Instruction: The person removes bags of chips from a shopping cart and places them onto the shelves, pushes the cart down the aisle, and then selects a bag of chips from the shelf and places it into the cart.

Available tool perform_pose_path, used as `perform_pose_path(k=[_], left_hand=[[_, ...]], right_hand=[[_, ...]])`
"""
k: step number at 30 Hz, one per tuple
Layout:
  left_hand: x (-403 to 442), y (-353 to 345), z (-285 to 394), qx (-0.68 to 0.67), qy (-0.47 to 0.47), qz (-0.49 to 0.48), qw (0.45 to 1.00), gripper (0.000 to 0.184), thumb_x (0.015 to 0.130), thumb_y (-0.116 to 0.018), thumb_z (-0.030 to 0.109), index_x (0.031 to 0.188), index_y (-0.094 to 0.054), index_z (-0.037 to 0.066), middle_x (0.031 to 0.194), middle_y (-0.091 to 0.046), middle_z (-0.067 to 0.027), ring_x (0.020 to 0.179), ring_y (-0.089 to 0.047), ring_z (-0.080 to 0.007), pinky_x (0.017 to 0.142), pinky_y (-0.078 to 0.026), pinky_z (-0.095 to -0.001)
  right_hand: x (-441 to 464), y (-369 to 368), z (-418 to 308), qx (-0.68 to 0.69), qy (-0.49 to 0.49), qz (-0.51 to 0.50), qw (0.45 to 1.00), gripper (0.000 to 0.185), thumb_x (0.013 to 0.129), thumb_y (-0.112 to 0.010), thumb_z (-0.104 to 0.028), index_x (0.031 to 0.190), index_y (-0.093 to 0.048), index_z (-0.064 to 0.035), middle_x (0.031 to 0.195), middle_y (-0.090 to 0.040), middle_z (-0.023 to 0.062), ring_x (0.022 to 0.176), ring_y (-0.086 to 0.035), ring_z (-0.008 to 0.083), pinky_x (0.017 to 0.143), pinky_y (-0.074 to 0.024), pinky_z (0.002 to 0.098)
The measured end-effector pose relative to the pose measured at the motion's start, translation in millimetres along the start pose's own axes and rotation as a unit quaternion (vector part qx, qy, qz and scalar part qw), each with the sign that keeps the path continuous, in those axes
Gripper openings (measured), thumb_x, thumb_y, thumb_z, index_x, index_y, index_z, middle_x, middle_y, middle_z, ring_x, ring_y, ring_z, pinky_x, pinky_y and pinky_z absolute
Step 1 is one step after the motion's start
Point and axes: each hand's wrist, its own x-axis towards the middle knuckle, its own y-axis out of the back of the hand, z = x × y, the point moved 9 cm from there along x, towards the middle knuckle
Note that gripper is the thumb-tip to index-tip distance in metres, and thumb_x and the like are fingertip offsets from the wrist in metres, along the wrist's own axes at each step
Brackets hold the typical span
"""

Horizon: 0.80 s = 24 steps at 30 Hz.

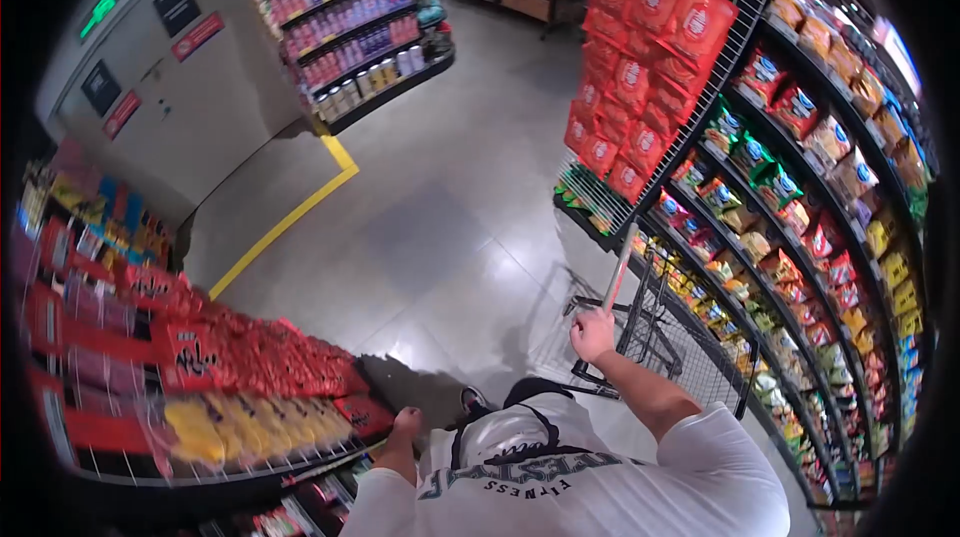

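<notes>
My right hand (592, 334) is closed around the handle bar (619, 272) of a wire shopping cart (690, 347), which stands to my right beside the snack shelves. Low on the left, my left hand (407, 424) hangs by my side. It is close to the end of a display of red snack packets (265, 357) and yellow packets (235, 429). That hand is small and seen from above, so its finger positions are hard to make out.
A rack of red hanging bags (640, 67) stands ahead on the right, joining long shelves of chip bags (790, 187). A bottle shelf (350, 27) is ahead left, beside grey doors (165, 102). A yellow line (280, 234) marks the grey floor (440, 227).
</notes>
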Motion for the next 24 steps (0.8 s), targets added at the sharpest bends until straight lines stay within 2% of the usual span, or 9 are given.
perform_pose_path(k=[2,6,9,11,13,16,17,20,24], left_hand=[[18.6,17.1,63.7,0.138,-0.015,-0.023,0.990,0.038,0.089,-0.056,0.035,0.109,-0.071,0.007,0.111,-0.069,-0.0186,0.110,-0.064,-0.0339,0.096,-0.049,-0.0427],[59.0,-16.4,155.7,0.139,-0.093,-0.098,0.981,0.035,0.090,-0.059,0.036,0.110,-0.071,0.010,0.103,-0.072,-0.0154,0.098,-0.069,-0.0300,0.087,-0.053,-0.0380],[75.7,-62.0,225.0,0.309,-0.226,-0.174,0.907,0.038,0.088,-0.063,0.035,0.113,-0.068,0.007,0.107,-0.070,-0.0155,0.099,-0.068,-0.0298,0.086,-0.054,-0.0392],[87.3,-78.7,244.4,0.169,-0.134,-0.163,0.963,0.035,0.088,-0.065,0.032,0.112,-0.068,0.006,0.101,-0.070,-0.0168,0.090,-0.070,-0.0281,0.079,-0.056,-0.0367],[117.4,-129.7,239.2,0.054,-0.073,-0.287,0.954,0.034,0.090,-0.064,0.030,0.114,-0.067,0.006,0.099,-0.070,-0.0185,0.083,-0.070,-0.0267,0.074,-0.056,-0.0360],[138.0,-141.5,280.9,0.133,-0.130,-0.337,0.923,0.033,0.091,-0.066,0.032,0.114,-0.067,0.008,0.104,-0.071,-0.0130,0.099,-0.066,-0.0208,0.086,-0.053,-0.0340],[137.6,-126.6,301.2,0.198,-0.129,-0.327,0.915,0.031,0.092,-0.064,0.032,0.113,-0.067,0.008,0.105,-0.071,-0.0108,0.098,-0.066,-0.0195,0.086,-0.053,-0.0348],[201.0,-130.0,332.8,0.314,-0.224,-0.334,0.860,0.034,0.090,-0.057,0.024,0.119,-0.063,0.006,0.112,-0.067,-0.0192,0.106,-0.065,-0.0328,0.093,-0.051,-0.0398],[214.6,-102.3,462.0,0.468,-0.277,-0.225,0.808,0.035,0.086,-0.052,0.018,0.117,-0.063,0.007,0.121,-0.062,-0.0192,0.107,-0.063,-0.0356,0.094,-0.051,-0.0410]], right_hand=[[8.1,0.3,0.3,0.004,-0.014,0.011,1.000,0.010,0.076,-0.058,-0.018,0.073,-0.064,-0.0095,0.077,-0.061,0.0080,0.090,-0.056,0.0301,0.086,-0.0381,0.0468],[34.6,-3.8,27.0,0.055,-0.031,0.041,0.997,0.009,0.076,-0.057,-0.014,0.073,-0.063,-0.0086,0.077,-0.061,0.0091,0.090,-0.056,0.0309,0.088,-0.0374,0.0471],[56.2,-2.7,50.4,0.049,-0.063,0.040,0.996,0.009,0.076,-0.058,-0.014,0.073,-0.064,-0.0091,0.077,-0.063,0.0073,0.090,-0.056,0.0297,0.089,-0.0366,0.0493],[74.5,0.4,57.1,0.047,-0.066,0.063,0.995,0.007,0.075,-0.059,-0.014,0.072,-0.064,-0.0100,0.077,-0.063,0.0061,0.089,-0.056,0.0292,0.086,-0.0363,0.0492],[91.5,2.9,68.1,0.057,-0.079,0.063,0.993,0.006,0.076,-0.059,-0.014,0.073,-0.064,-0.0098,0.076,-0.062,0.0065,0.090,-0.056,0.0296,0.088,-0.0362,0.0488],[108.4,7.1,84.0,0.073,-0.112,0.063,0.989,0.005,0.076,-0.060,-0.013,0.074,-0.064,-0.0106,0.076,-0.061,0.0058,0.090,-0.056,0.0290,0.091,-0.0356,0.0495],[113.6,6.7,90.0,0.073,-0.114,0.067,0.989,0.005,0.076,-0.060,-0.013,0.074,-0.064,-0.0108,0.076,-0.061,0.0056,0.090,-0.056,0.0289,0.091,-0.0355,0.0497],[130.1,8.0,106.0,0.062,-0.122,0.077,0.988,0.005,0.075,-0.060,-0.014,0.075,-0.065,-0.0114,0.077,-0.062,0.0046,0.090,-0.057,0.0272,0.090,-0.0359,0.0488],[148.0,17.2,122.1,0.064,-0.144,0.083,0.984,0.005,0.076,-0.061,-0.014,0.077,-0.065,-0.0119,0.077,-0.063,0.0037,0.090,-0.057,0.0258,0.091,-0.0360,0.0482]])
